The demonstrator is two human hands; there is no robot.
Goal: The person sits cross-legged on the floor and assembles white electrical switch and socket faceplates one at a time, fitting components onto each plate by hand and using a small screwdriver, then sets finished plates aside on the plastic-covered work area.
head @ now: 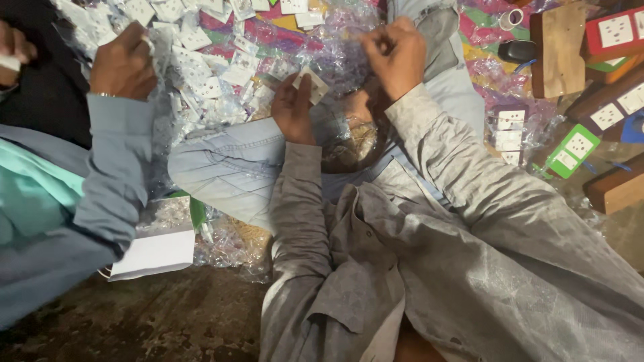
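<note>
I look down on my lap, where a clear plastic bag lies open on my light blue trousers; what is inside I cannot tell, only something pale and brownish. My left hand is closed on a small white card, pinched between thumb and fingers, so the card stands just above the bag. My right hand is bent into a loose fist at the crinkled plastic film (it seems to pinch an edge of it, but I cannot see this exactly). The card is between both hands, nearer to the left one.

In front of me a heap of small white cards in clear sleeves covers a colourful cloth. At the right lie wooden blocks and white socket plates on red and green boards. A co-worker's hand at the left grips some cards from the heap. A white paper sheet lies near my left knee.
</note>
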